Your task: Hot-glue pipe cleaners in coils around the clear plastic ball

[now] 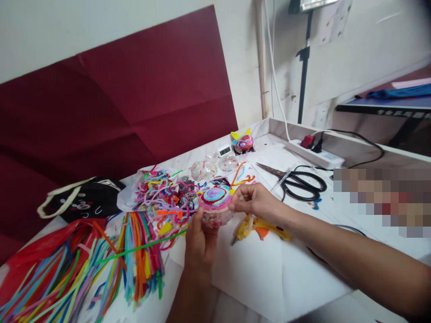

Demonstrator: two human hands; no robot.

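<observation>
My left hand (201, 240) is closed around the underside of a clear plastic ball (217, 219), whose top is covered with coiled pipe cleaners (215, 195) in purple, light blue, red and pink. At the ball's right edge, the fingers of my right hand (251, 199) are pinched together, and what is between them is hidden. A small yellow piece shows beside those fingertips. Below my right hand lies a yellow hot glue gun (249, 226), its nozzle pointing to the lower left.
Long pipe cleaners (139, 260) lie at the left, with a heap of curled pieces (161, 188) behind them. Black-handled scissors (296, 181), a power strip (316, 152), a small digital clock (225, 150) and a finished-looking decorated ball (244, 142) are farther back. A black bag (84, 199) is at the left.
</observation>
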